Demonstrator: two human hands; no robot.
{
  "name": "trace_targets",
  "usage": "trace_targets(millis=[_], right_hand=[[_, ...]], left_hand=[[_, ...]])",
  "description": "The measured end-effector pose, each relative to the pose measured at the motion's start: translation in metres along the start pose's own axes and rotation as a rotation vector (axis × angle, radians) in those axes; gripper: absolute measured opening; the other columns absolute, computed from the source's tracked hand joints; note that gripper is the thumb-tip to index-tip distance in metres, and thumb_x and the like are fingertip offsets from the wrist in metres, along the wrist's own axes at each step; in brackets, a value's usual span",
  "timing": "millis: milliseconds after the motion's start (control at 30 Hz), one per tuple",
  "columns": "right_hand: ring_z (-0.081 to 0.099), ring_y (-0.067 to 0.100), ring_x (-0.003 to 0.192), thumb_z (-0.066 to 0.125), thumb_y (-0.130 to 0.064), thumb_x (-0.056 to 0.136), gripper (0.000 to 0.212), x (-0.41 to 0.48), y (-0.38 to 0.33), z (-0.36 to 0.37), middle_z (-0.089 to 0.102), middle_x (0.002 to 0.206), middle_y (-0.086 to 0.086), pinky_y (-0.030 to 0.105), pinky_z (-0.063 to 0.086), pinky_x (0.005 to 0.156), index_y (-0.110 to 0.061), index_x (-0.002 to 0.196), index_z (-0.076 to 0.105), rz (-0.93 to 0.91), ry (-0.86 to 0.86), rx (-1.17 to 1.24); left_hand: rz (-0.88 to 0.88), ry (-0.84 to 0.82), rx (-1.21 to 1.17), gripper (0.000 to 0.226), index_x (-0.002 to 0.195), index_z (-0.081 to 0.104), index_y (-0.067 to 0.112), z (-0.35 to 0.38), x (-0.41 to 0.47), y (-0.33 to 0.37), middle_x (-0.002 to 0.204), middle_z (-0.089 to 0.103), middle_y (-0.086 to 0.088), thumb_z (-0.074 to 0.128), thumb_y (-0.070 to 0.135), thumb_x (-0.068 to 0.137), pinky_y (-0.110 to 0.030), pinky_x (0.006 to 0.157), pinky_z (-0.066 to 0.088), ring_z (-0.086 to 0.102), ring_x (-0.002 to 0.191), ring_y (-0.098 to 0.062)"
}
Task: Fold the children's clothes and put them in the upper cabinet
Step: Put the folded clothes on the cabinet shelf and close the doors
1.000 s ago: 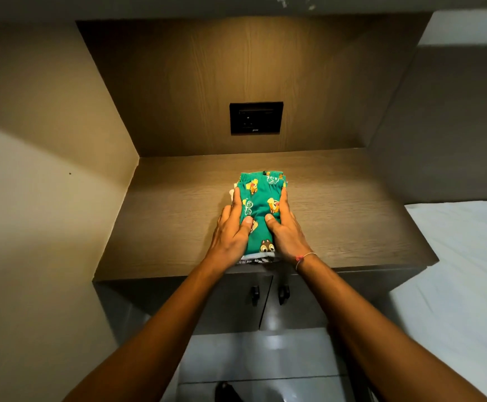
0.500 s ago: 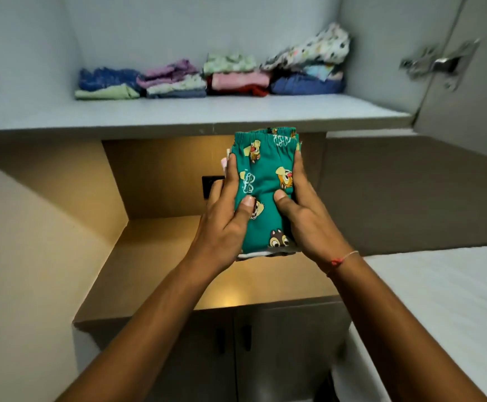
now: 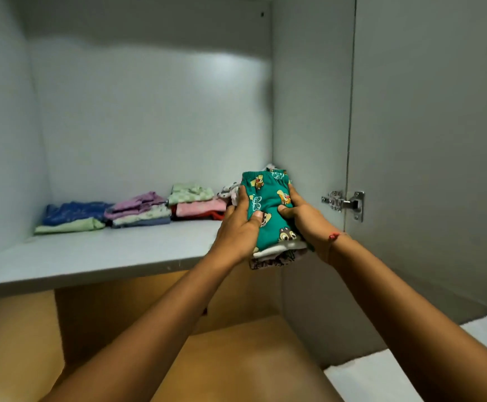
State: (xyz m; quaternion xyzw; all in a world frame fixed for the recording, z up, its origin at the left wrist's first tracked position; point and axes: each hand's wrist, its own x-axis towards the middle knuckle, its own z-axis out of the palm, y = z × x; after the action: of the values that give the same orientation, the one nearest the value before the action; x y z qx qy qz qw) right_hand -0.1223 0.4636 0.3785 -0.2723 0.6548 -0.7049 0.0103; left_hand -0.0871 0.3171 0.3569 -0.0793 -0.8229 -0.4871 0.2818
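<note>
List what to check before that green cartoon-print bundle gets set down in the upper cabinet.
1. Grip: the left hand and right hand clasp the green cartoon-print stack of folded clothes from either side, thumbs on top: ok.
2. Folds: the top piece lies flat, but white and patterned layers poke out at the near end: cannot tell.
3. Access: the grey cabinet door stands open: ok.
4. Landing space: the grey cabinet shelf shows bare surface in front of the row of folded clothes piles: ok.
5. Right rear corner of the shelf: hidden behind the stack: cannot tell.
</note>
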Motion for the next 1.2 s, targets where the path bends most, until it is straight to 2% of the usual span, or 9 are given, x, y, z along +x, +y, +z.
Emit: trace_targets(millis=[167,333,433,500,700,800,867,933,1200], right_hand=[[0.063,0.016,0.075,0.035,0.001,0.098,0.051,0.049,-0.019,-0.012,0.062,0.097,0.008,0.025,0.056,0.06,-0.018,0.145,0.029,0.103,0.039,-0.193],[0.053,0.025,0.088,0.036,-0.003,0.096,0.015,0.093,-0.019,-0.027,0.061,0.11,0.024,0.044,0.048,0.09,-0.004,0.104,0.049,0.238,0.099,-0.707],[0.051,0.019,0.081,0.032,-0.003,0.097,0.02,0.112,-0.017,-0.03,0.059,0.097,0.013,0.034,0.046,0.074,-0.006,0.099,0.051,0.266,0.095,-0.866],[0.055,0.026,0.099,0.03,-0.003,0.096,0.031,0.125,-0.01,-0.034,0.058,0.119,0.019,0.035,0.047,0.09,-0.001,0.117,0.053,0.266,0.062,-0.959],[0.056,0.032,0.114,0.041,-0.015,0.095,0.036,0.146,0.015,-0.046,0.056,0.131,0.02,0.031,0.043,0.092,-0.003,0.126,0.053,0.338,0.082,-1.21],[0.058,0.035,0.106,0.05,-0.02,0.09,0.035,0.148,0.016,-0.049,0.06,0.124,0.019,0.036,0.047,0.087,-0.008,0.122,0.056,0.13,0.195,-1.408],[0.057,0.036,0.113,0.051,-0.023,0.088,0.042,0.149,0.016,-0.046,0.059,0.127,0.018,0.04,0.047,0.092,-0.014,0.129,0.054,-0.055,0.2,-1.434],[0.053,0.035,0.12,0.046,-0.031,0.092,0.045,0.149,0.018,-0.041,0.055,0.136,0.016,0.038,0.044,0.097,-0.018,0.134,0.053,-0.061,0.073,-1.395],[0.017,0.026,0.148,0.031,-0.038,0.1,0.056,0.17,0.051,-0.047,0.012,0.163,0.002,0.039,0.014,0.119,-0.024,0.154,0.019,0.15,-0.214,-1.426]], left_hand=[[-0.121,-0.065,-0.047,0.062,0.154,0.009,0.034,0.013,0.063,-0.004,0.151,0.038,-0.006,0.042,0.027,0.102,-0.044,0.105,0.044,0.049,0.128,-0.027],[-0.232,-0.156,-0.062,0.056,0.151,0.026,0.023,0.034,0.104,-0.015,0.142,0.051,-0.005,0.042,0.017,0.099,-0.038,0.101,0.046,0.053,0.123,-0.027],[-0.282,-0.201,-0.06,0.04,0.132,0.043,0.02,0.045,0.116,-0.02,0.112,0.059,-0.004,0.043,0.01,0.093,-0.021,0.062,0.047,0.061,0.095,-0.019],[-0.293,-0.208,-0.054,0.036,0.123,0.048,0.017,0.05,0.122,-0.024,0.1,0.058,-0.005,0.042,0.006,0.09,-0.021,0.049,0.038,0.054,0.072,-0.012],[-0.356,-0.229,-0.051,0.014,0.104,0.05,0.016,0.056,0.133,-0.034,0.086,0.054,-0.006,0.046,0.009,0.092,-0.027,0.06,0.043,0.053,0.067,-0.016],[-0.311,-0.301,0.05,0.036,0.134,0.045,0.013,0.032,0.132,-0.041,0.112,0.06,-0.006,0.045,0.025,0.1,-0.021,0.075,0.053,0.064,0.091,-0.017],[-0.149,-0.307,0.508,0.06,0.152,0.024,0.014,0.006,0.134,-0.056,0.153,0.037,-0.01,0.041,0.039,0.101,-0.033,0.109,0.034,0.041,0.136,-0.029],[-0.055,-0.315,0.822,0.065,0.153,0.021,0.012,-0.02,0.135,-0.07,0.158,0.027,-0.012,0.038,0.046,0.1,-0.037,0.113,0.027,0.029,0.143,-0.031],[-0.27,-0.507,0.902,0.073,0.155,-0.002,0.014,-0.056,0.113,-0.106,0.163,-0.01,-0.004,0.02,0.057,0.101,-0.045,0.12,-0.002,-0.015,0.149,-0.024]])
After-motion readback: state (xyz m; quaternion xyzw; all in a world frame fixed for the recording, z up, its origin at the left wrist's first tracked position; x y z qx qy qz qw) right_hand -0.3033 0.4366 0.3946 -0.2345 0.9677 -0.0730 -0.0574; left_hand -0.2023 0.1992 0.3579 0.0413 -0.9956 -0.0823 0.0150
